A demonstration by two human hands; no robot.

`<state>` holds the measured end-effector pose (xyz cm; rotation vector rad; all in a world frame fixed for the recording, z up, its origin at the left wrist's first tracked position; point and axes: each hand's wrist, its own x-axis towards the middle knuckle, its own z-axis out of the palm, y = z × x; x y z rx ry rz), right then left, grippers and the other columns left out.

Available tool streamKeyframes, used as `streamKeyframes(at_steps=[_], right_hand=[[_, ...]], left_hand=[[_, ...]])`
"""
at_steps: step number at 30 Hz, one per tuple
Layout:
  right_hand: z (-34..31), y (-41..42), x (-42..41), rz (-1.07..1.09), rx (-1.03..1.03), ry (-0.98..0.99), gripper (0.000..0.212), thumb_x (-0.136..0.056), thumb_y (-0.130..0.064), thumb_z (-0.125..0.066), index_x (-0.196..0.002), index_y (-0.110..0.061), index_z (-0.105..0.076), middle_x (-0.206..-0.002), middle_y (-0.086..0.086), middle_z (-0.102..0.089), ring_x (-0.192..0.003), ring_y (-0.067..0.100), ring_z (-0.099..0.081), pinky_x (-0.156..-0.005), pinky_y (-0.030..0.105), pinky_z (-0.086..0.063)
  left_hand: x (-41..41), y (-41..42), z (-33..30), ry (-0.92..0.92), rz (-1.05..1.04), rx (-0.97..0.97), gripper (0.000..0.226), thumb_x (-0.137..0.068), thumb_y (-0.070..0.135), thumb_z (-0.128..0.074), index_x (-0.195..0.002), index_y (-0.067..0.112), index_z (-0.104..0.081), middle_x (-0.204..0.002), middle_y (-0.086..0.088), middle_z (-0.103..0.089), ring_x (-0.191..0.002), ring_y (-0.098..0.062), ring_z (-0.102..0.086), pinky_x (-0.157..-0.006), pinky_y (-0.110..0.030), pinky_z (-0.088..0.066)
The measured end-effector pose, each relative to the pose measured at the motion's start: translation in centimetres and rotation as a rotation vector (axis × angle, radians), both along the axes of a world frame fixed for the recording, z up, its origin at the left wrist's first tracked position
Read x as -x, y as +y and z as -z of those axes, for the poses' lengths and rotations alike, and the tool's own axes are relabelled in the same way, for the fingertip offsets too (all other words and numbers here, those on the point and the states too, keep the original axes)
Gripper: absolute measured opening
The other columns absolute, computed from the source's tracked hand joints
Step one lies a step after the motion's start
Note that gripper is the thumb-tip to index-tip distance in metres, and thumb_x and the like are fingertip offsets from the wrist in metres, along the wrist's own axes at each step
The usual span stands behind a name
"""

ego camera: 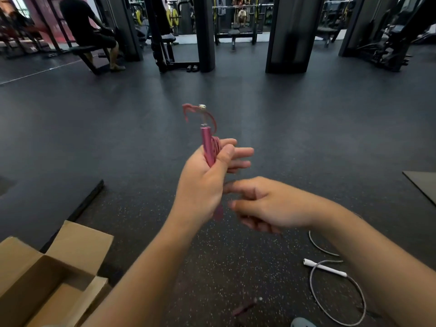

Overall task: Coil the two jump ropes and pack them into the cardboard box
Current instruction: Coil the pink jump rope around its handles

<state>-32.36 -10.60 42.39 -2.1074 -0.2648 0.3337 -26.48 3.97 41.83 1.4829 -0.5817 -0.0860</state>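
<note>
From the head camera, the left hand [203,185] is raised in front of the body, forearm rising from the lower left, back of the hand toward the viewer; its thumb and palm clamp the pink jump rope [210,147], while the fingers [240,153] stretch out nearly straight to the right. Above this grip a pink handle stands almost upright, its metal tip and a loop of pink cord arching over the top; coils of cord lie bunched against the palm, and another pink end hangs just below the grip. The right hand [266,206] reaches in from the right, just below and beside the left grip, fingers loosely curled and blurred; whether it holds any cord I cannot tell. Below and to the right of the hands, the white jump rope [330,270] lies loose on the speckled floor [165,244]. Far below-left stands the open cardboard box [59,274].
</note>
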Motion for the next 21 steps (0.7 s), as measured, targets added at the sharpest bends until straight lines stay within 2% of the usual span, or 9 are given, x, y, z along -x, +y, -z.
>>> streamKeyframes(at_steps=[1,5,7,9,12,14,16,18,21], right_hand=[[0.0,0.1,0.1,0.003,0.003,-0.019,0.029,-0.106,-0.021,-0.05,-0.122,-0.043,-0.06,-0.061,0.0,-0.054,-0.045,0.016,-0.045,-0.038,0.023,-0.039],[-0.8,-1.4,0.0,0.118,-0.057,-0.188,0.013,-0.099,-0.01,-0.064,-0.098,-0.017,-0.074,-0.06,-0.002,-0.061,-0.048,0.007,-0.049,-0.046,0.019,-0.041],[-1.1,-2.2,0.0,0.153,0.034,-0.299,0.008,-0.092,-0.012,-0.073,-0.085,-0.016,-0.076,-0.065,-0.003,-0.069,-0.054,0.004,-0.054,-0.056,0.018,-0.044],[-0.9,-2.9,0.1,0.271,0.184,-0.426,0.014,-0.08,-0.029,-0.085,-0.075,-0.019,-0.075,-0.059,-0.008,-0.068,-0.052,0.001,-0.054,-0.055,0.019,-0.043],[-0.7,-3.7,-0.1,0.428,0.296,-0.541,0.032,-0.071,-0.049,-0.086,-0.068,-0.022,-0.07,-0.053,-0.01,-0.061,-0.049,0.002,-0.047,-0.051,0.023,-0.038],[-0.8,-3.9,-0.1,0.33,0.162,-0.525,0.017,-0.083,-0.034,-0.082,-0.076,-0.02,-0.074,-0.062,-0.01,-0.065,-0.056,0.001,-0.051,-0.057,0.02,-0.039],[-1.0,-3.8,0.0,0.236,0.052,-0.484,0.003,-0.091,-0.017,-0.075,-0.091,-0.017,-0.078,-0.076,-0.007,-0.074,-0.066,0.004,-0.062,-0.064,0.019,-0.045],[-1.0,-4.1,0.0,0.247,-0.031,-0.459,0.007,-0.091,-0.011,-0.073,-0.097,-0.013,-0.078,-0.083,0.002,-0.078,-0.07,0.012,-0.067,-0.068,0.021,-0.051],[-0.3,-4.1,-0.8,0.458,-0.089,-0.466,0.019,-0.084,-0.031,-0.08,-0.08,-0.014,-0.071,-0.06,0.001,-0.07,-0.046,0.008,-0.049,-0.049,0.018,-0.04]], left_hand=[[-0.1,0.1,-0.2,-0.003,-0.029,-0.023,0.02,-0.107,0.017,-0.047,-0.118,0.006,-0.059,-0.097,-0.002,-0.08,-0.086,-0.016,-0.076,-0.071,-0.026,-0.06],[-1.2,1.0,0.1,-0.331,-0.134,-0.518,0.022,-0.105,0.033,-0.052,-0.09,0.02,-0.063,-0.076,0.003,-0.075,-0.072,-0.013,-0.072,-0.071,-0.039,-0.058],[-0.9,0.9,0.4,-0.327,-0.05,-0.601,0.032,-0.105,0.036,-0.05,-0.08,0.02,-0.061,-0.064,0.004,-0.073,-0.06,-0.009,-0.07,-0.068,-0.037,-0.056],[-0.6,0.5,0.4,-0.264,0.028,-0.65,0.042,-0.105,0.041,-0.048,-0.07,0.021,-0.061,-0.053,0.006,-0.068,-0.049,-0.007,-0.062,-0.059,-0.03,-0.049],[-0.8,0.6,0.2,0.008,0.221,-0.471,0.046,-0.102,0.047,-0.052,-0.068,0.019,-0.066,-0.045,0.006,-0.048,-0.043,-0.014,-0.045,-0.056,-0.03,-0.043],[-1.1,1.0,-0.1,0.129,0.334,-0.362,0.039,-0.095,0.043,-0.061,-0.075,0.011,-0.07,-0.045,0.004,-0.041,-0.041,-0.013,-0.038,-0.051,-0.03,-0.043],[-1.4,1.6,-0.1,0.157,0.381,-0.313,0.03,-0.094,0.034,-0.066,-0.079,0.008,-0.071,-0.046,0.003,-0.043,-0.04,-0.012,-0.04,-0.051,-0.029,-0.044],[-1.7,1.9,0.0,0.212,0.405,-0.204,0.026,-0.097,0.026,-0.063,-0.085,0.005,-0.071,-0.05,0.0,-0.054,-0.044,-0.015,-0.051,-0.055,-0.03,-0.049],[-1.6,2.0,0.2,0.291,0.415,-0.069,0.026,-0.093,0.026,-0.061,-0.088,0.003,-0.07,-0.058,-0.002,-0.064,-0.049,-0.015,-0.061,-0.058,-0.026,-0.053]])
